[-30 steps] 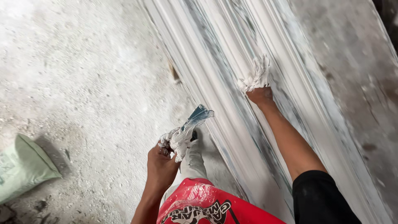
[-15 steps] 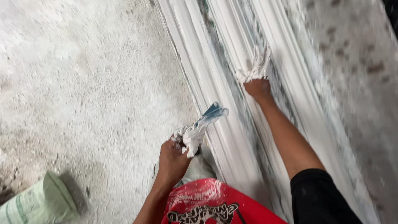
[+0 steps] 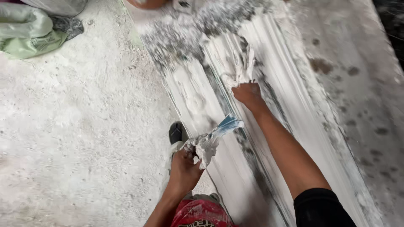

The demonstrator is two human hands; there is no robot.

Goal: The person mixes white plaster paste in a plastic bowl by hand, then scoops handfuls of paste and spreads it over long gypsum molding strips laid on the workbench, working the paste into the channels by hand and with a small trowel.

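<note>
Farther up the ribbed plaster moulding [image 3: 269, 105], our right hand [image 3: 246, 90] spreads flat to smooth it, left hand [image 3: 185, 168] gripping a plaster-caked scraper [image 3: 212, 141] ready.

Soft, even daylight fills the frame, with only faint shadows. Motion blur streaks the upper centre and right of the frame, and the pale floor [image 3: 75, 126] at the left looks nearly washed out.

A pale green sack [image 3: 29, 35] lies slumped on the dusty floor [image 3: 75, 138]. It sits well left of the long white plaster moulding [image 3: 269, 105].
</note>
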